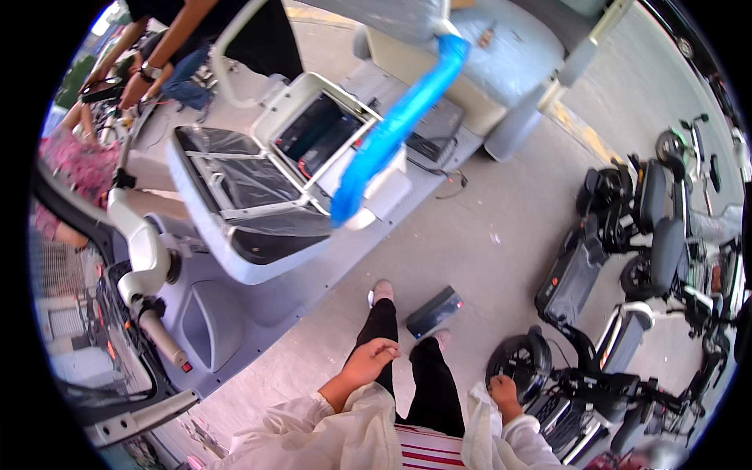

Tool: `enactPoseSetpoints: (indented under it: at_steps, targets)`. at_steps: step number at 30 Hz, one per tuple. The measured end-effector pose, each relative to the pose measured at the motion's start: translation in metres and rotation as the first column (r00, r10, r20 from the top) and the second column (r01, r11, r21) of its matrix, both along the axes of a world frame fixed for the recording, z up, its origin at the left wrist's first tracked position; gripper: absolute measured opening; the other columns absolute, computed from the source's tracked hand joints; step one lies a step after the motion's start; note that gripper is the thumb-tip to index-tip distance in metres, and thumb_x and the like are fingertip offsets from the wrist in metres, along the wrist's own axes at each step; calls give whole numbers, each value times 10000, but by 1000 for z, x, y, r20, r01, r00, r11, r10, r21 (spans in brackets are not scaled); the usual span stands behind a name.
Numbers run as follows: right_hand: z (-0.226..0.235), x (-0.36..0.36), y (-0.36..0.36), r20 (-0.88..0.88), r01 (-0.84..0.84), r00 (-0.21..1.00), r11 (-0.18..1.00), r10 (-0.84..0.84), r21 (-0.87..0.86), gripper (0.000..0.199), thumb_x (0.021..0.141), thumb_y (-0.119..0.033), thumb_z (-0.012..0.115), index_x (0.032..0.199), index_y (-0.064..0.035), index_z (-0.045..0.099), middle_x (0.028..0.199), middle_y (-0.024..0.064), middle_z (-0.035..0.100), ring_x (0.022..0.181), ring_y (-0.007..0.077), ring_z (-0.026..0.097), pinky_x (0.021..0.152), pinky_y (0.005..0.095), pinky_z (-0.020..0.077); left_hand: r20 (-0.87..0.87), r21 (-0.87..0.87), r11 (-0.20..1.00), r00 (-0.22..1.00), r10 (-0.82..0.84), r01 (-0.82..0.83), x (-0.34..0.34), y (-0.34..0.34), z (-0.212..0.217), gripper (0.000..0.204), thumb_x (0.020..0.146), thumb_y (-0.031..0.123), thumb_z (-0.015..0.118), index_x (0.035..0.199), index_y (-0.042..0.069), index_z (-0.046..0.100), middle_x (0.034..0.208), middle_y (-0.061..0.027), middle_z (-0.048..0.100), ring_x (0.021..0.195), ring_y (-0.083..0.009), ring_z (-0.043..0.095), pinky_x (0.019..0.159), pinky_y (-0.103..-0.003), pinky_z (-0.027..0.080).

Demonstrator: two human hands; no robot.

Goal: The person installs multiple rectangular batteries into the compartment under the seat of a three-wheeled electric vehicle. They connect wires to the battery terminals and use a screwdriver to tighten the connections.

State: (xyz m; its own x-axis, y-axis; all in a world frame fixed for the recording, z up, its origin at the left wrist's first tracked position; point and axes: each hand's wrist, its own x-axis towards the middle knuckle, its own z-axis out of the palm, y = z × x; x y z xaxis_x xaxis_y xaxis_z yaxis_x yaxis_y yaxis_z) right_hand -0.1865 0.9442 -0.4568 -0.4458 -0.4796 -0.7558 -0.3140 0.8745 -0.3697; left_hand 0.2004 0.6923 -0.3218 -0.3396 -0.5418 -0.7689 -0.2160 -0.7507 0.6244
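Observation:
My left hand (371, 363) hangs in front of my body with its fingers curled together, and nothing shows in it. Lower and to the right, my right hand (504, 388) is closed beside the open edge of my white jacket (479, 399); no object shows in it. Between my feet on the pavement lies a dark rectangular box (433, 313), touched by neither hand. Ahead to the left stands a pale small vehicle. Its seat (254, 270) is tipped up, next to an open compartment (321, 133) with dark contents and some wires. A blue plastic-wrapped bar (399, 121) slants across it.
The vehicle's grey floor (345, 254) ends in a long edge on my left, near its handlebar (149, 258). A plastic-covered rear seat (509, 55) stands beyond. Several parked electric scooters (580, 266) line the right. Another person's arm (160, 55) reaches in at upper left.

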Motion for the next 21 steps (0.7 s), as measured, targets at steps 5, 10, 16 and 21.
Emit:
enactPoseSetpoints:
  at_steps: [5, 10, 16, 21]
  targets:
    - [-112, -2, -46, -142, -135, 979, 985, 150, 109, 270, 831, -257, 592, 946, -62, 739, 901, 183, 718, 900, 361, 689, 823, 427, 537, -29, 594, 754, 929, 369, -281, 12, 31, -152, 446, 1000, 324, 545, 1312, 8, 509, 1260, -178, 610, 1160, -303, 605, 1011, -436, 483]
    - [-278, 3, -148, -63, -124, 989, 981, 135, 151, 519, 852, -424, 657, 1203, -43, 662, 1152, 222, 678, 1116, 368, 627, 977, 414, 482, 280, 792, 387, 845, 456, -472, 1, 86, -374, 857, 983, 496, 518, 1534, -37, 135, 1537, -311, 240, 1410, -438, 318, 1128, -554, 343]
    - [-420, 21, -262, 260, -334, 935, 843, 241, 422, 787, 794, -561, 669, 1260, 69, 595, 1263, 275, 615, 1186, 373, 596, 1029, 387, 444, 484, 789, 182, 776, 404, -587, -54, 121, -554, 910, 945, 661, 452, 1581, 103, 117, 1597, -274, 148, 1467, -420, 224, 1169, -567, 222]
    - [-479, 26, -250, 310, -264, 943, 843, 123, 469, 839, 814, -567, 630, 1384, 35, 504, 1311, 253, 598, 1258, 385, 546, 1037, 405, 429, 319, 832, 77, 588, 743, -549, -74, 143, -614, 674, 887, 578, 588, 1390, 140, 488, 1430, -118, 502, 1332, -324, 441, 1111, -541, 320]
